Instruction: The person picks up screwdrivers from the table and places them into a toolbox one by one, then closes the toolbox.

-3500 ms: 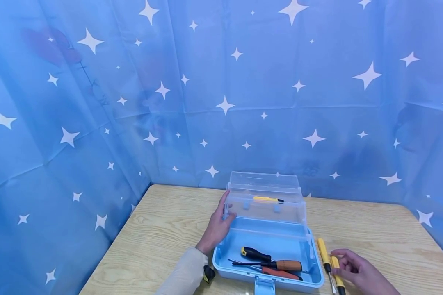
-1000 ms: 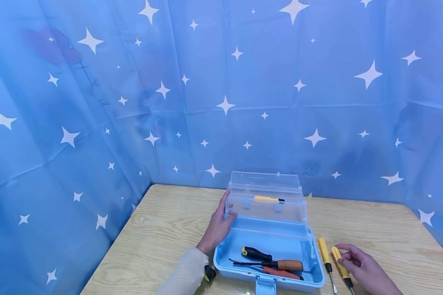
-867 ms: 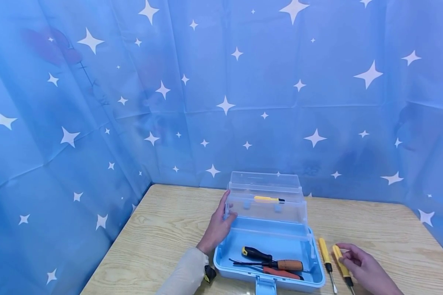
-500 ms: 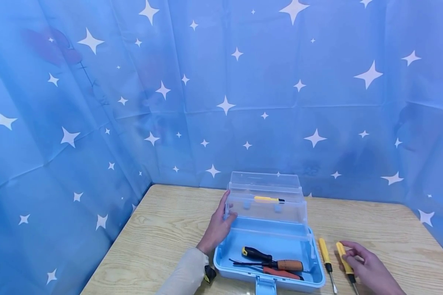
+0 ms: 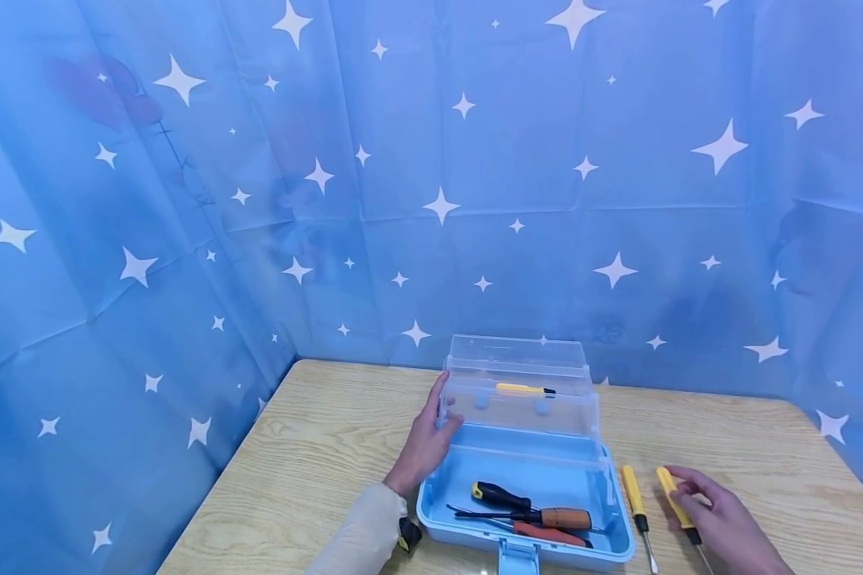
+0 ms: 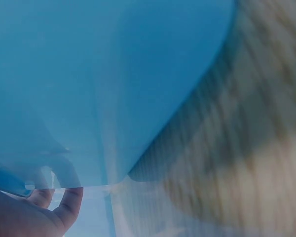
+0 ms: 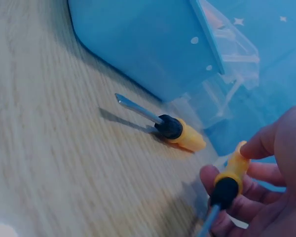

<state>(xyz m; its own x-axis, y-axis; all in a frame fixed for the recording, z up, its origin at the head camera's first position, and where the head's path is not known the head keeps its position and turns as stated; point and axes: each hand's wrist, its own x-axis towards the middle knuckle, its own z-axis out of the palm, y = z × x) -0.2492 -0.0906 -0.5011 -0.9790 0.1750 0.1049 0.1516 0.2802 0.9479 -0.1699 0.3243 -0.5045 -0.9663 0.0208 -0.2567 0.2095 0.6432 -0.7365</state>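
Note:
My left hand (image 5: 420, 451) grips the left edge of the raised clear lid (image 5: 518, 351) of a blue toolbox (image 5: 421, 511); in the left wrist view its fingers (image 6: 71, 205) curl at that edge. To the right of the box, my right hand (image 5: 722, 515) pinches the yellow handle of a screwdriver (image 5: 674, 497), its shaft pointing toward me. Beside it, apart from the hand, a second yellow-handled screwdriver (image 7: 187, 137) lies on the table with its flat tip showing. Inside the box are a black-and-yellow-handled screwdriver (image 5: 499, 495), a brown-handled one (image 5: 564, 518) and a red-handled tool (image 5: 550, 534).
Through the clear lid shows a small yellow-and-black tool (image 5: 521, 388). A black-and-yellow object (image 5: 408, 533), partly hidden by my left sleeve, sits left of the box. The box's latch (image 5: 518, 557) hangs at the front. A starry blue curtain (image 5: 374, 160) closes off the table's back.
My right hand has moved the screwdriver away from me and to the right, widening the gap to the other yellow one. The left hand and the lid have stayed in place.

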